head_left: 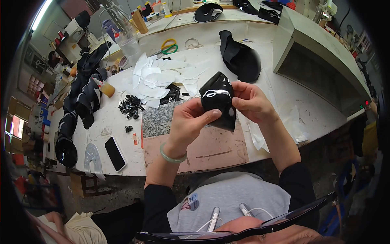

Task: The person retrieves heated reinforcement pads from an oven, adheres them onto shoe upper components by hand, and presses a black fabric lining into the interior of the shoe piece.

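Head view shows me the left hand pinching the left edge of a black piece, thumb on its face, other fingers behind. At the opposite edge, the right hand pinches with thumb and forefinger. The piece is glossy, with a silvery loop lying across its upper half. I see it raised over the right part of the pink board; its long axis points away from the table's near edge, far end leaning slightly left. Beyond the board is a speckled grey slab; past that, thin white cutouts overlap in a heap, beside a tangle of small black bits. A curved matte form lies toward the far edge. Rightward I have a bare strip before the open-fronted box; leftward, bare surface separates the tangle from the phone by the near edge.
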### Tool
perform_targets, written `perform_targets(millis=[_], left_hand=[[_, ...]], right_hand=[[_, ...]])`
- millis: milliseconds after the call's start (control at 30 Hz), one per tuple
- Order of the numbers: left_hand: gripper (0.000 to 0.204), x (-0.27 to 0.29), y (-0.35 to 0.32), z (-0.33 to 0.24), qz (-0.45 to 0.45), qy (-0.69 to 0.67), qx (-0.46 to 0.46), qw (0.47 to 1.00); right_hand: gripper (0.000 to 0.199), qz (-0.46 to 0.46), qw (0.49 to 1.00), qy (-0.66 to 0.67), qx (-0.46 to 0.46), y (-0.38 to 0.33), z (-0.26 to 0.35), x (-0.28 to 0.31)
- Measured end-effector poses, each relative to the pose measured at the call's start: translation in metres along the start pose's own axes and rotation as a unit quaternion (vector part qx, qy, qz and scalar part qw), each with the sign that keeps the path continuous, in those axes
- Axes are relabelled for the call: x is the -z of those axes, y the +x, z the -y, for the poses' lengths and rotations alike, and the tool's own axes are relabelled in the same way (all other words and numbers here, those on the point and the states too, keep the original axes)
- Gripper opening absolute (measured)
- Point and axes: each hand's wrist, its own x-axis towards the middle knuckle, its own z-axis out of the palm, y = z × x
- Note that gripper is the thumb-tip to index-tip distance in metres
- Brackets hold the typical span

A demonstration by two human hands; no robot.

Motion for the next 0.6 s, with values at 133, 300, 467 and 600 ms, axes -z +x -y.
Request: perform_targets(millis=[133,300,467,600], left_hand=[[0.013,-0.008,-0.001,-0.007,-0.014,0.069,-0.003,0.998],[0.014,0.006,-0.011,-0.010,0.051,0.328,-0.191,0.924],[0.021,0.020,-0.037,0.038,0.116,0.330,-0.084,0.933],[0.022,0.012,-0.068,0.063,0.070,0.183,0.093,0.976]], right_hand=[[0.038,0.013,0.999,0.048,-0.001,-0.008,-0.006,0.006],[0.037,0.052,0.995,-0.068,0.047,-0.023,-0.003,0.001],[0.031,0.014,0.990,-0.108,-0.086,-0.059,-0.055,0.025],[0.035,-0.046,0.977,-0.135,-0.158,-0.089,-0.082,0.021]])
